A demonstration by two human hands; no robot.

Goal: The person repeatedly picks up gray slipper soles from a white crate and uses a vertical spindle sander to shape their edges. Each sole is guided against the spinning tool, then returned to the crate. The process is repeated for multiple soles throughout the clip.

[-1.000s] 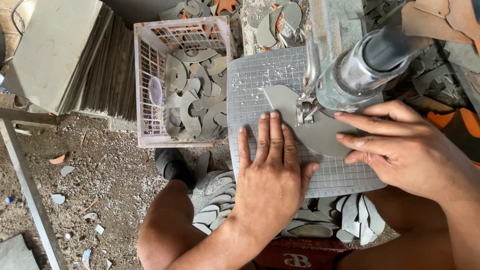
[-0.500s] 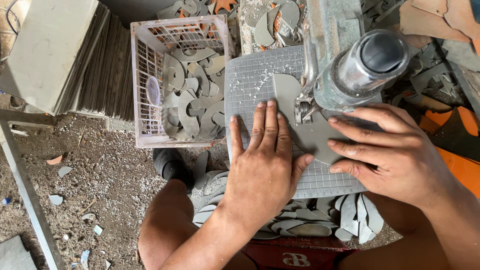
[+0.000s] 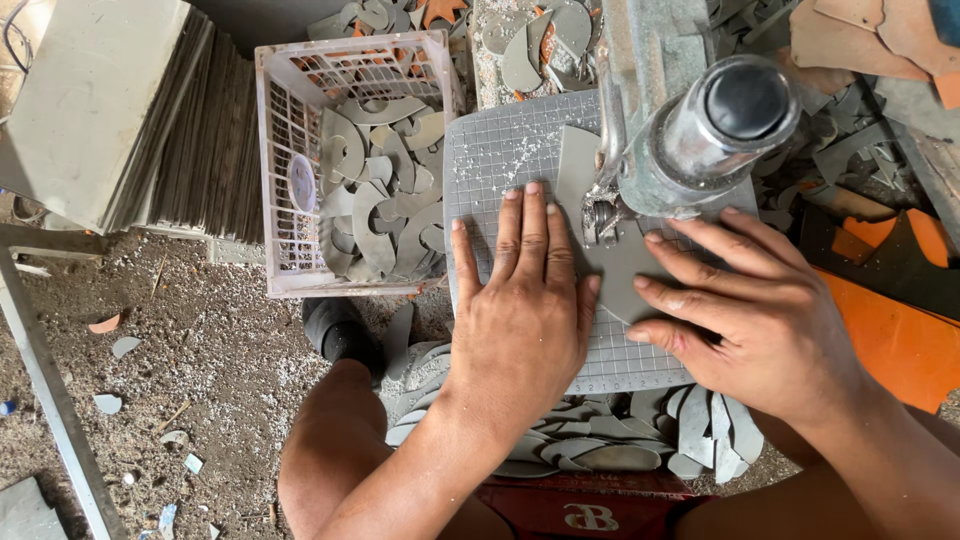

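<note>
Beside the white plastic crate point(image 3: 290, 180) of grey offcuts, the left hand point(image 3: 520, 310) is pressing flat, grip open, on the gridded cutting mat point(image 3: 480, 160). The right hand point(image 3: 760, 320), fingers spread, is holding the grey curved sheet piece point(image 3: 620, 270) under the metal cutting head point(image 3: 700, 140); fingertips this near risk being nicked if the piece slips.

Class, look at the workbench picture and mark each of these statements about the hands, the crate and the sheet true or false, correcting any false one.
1. Both hands press flat on the grey sheet. True.
2. The left hand holds a hammer. False: it lies open on the sheet.
3. The white crate holds curved grey offcuts. True.
4. The crate sits beside the right hand. False: it is beyond the left hand.
5. The gridded mat lies under the sheet. True.
</note>
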